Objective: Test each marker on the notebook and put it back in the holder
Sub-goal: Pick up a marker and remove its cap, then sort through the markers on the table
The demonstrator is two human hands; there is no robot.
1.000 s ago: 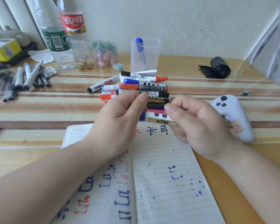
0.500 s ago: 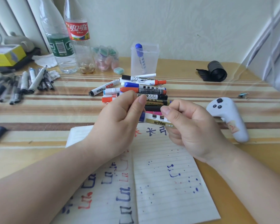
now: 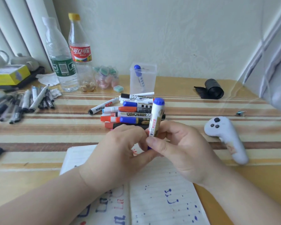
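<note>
The two hands meet over the top edge of the notebook (image 3: pixel 162 192), both on one blue marker (image 3: pixel 156 120). The right hand (image 3: pixel 185 153) grips the marker's lower barrel, thumb across the front. The left hand (image 3: pixel 120 153) has its fingers curled in against the marker's lower end and seems to pinch it there. A bit of blue shows between the hands, but I cannot tell whether it is a cap or the tip.

The marker stands nearly upright. Its long axis runs from 6 o'clock up to just past 12, with the rounded blue end on top and leaning slightly toward 1 o'clock.

Behind it, at 12 o'clock from the hands, lies a pile of markers (image 3: pixel 130 111) on the striped table (image 3: pixel 55 127), most lying crosswise from 9 to 3. Farther on at 12 stands the clear holder (image 3: pixel 150 75), with a second blue marker (image 3: pixel 139 78) upright inside. A white controller (image 3: pixel 225 137) lies at 3 o'clock, a black roll (image 3: pixel 213 88) at 2, and two bottles (image 3: pixel 71 62) at 10 to 11.
</note>
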